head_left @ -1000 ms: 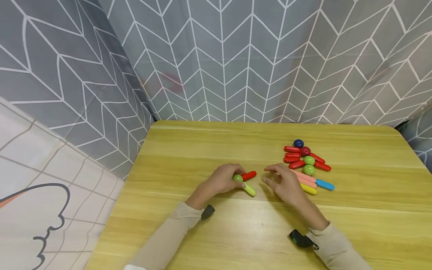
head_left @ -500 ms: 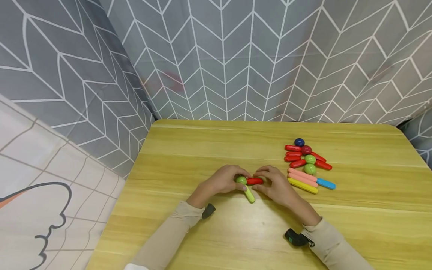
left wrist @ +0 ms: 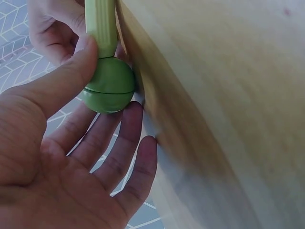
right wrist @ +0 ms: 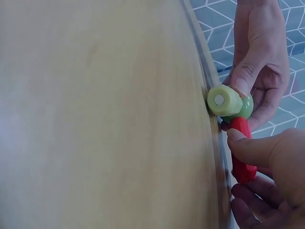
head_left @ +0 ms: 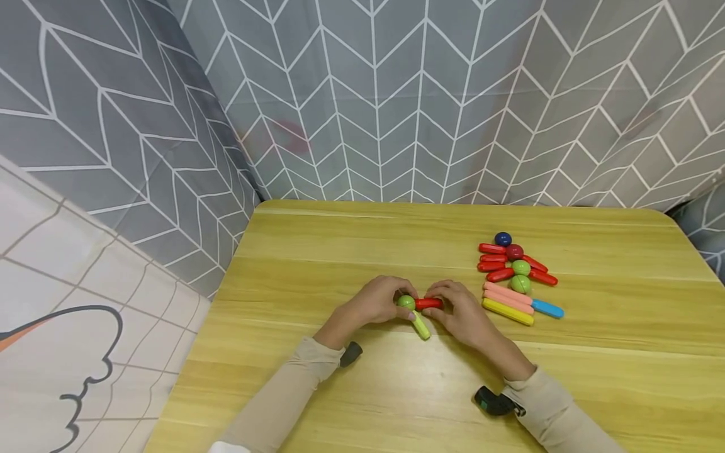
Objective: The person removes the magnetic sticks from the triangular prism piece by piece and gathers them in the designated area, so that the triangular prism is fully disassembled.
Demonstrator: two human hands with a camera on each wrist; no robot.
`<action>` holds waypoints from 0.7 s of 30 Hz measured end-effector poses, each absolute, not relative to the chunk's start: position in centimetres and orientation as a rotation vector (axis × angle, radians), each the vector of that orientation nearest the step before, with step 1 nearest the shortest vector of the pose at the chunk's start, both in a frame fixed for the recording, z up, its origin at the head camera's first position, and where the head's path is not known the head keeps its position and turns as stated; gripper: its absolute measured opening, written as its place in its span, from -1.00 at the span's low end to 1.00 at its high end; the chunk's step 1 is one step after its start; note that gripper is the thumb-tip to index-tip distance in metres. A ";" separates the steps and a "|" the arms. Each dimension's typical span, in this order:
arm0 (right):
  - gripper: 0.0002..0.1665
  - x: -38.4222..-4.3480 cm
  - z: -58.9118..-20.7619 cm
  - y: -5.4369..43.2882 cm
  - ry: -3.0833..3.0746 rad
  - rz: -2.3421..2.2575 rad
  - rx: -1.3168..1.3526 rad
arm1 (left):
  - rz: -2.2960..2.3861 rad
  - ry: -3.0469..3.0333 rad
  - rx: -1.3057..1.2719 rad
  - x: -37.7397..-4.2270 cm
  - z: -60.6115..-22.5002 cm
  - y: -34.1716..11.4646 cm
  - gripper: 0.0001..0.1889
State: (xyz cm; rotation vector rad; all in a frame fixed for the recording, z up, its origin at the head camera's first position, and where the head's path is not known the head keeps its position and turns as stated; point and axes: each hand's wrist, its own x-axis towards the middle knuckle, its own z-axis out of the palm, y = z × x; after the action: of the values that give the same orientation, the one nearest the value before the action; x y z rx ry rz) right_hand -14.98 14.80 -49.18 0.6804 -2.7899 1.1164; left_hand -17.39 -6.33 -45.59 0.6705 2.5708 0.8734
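My left hand (head_left: 376,302) grips a green ball (head_left: 406,302) near the middle of the table. In the left wrist view, its thumb lies where the ball (left wrist: 108,88) meets a light green stick (left wrist: 101,28). That stick (head_left: 421,326) points toward the front right in the head view. A red stick (head_left: 428,303) extends rightward from the ball. My right hand (head_left: 461,313) pinches the red stick between thumb and fingers. In the right wrist view, the red stick (right wrist: 242,152) reaches up to the ball, and a round silvery disc shows on the light green stick's end (right wrist: 219,99).
On the right lie a dark blue ball (head_left: 503,239), a dark red ball (head_left: 514,252), two green balls (head_left: 520,284) and several red sticks (head_left: 491,267). Nearer are pink sticks (head_left: 510,294), a blue stick (head_left: 547,308) and a yellow stick (head_left: 508,311). Patterned curtains hang behind the table (head_left: 317,233).
My right hand has moved left and taken hold of the red stick, uncovering the yellow stick. The red stick has turned to lie nearly level across the view. The ball has shifted slightly right.
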 end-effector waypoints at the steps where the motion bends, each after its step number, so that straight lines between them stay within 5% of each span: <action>1: -0.74 -14.9 -49.2 14.8 -2.798 1.120 0.671 | 0.874 2.572 0.667 -17.4 -45.5 -6.3 -0.65; 21: -0.74 -14.7 -48.9 13.7 -2.807 1.606 0.442 | 0.873 2.575 0.645 -17.2 -45.4 -6.2 -0.62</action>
State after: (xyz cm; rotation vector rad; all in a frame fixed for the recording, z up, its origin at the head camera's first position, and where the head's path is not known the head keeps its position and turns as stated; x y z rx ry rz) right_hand -14.65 13.73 -48.87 0.4421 -2.8074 1.6063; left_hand -17.15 -6.24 -45.43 0.6448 2.5750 0.8731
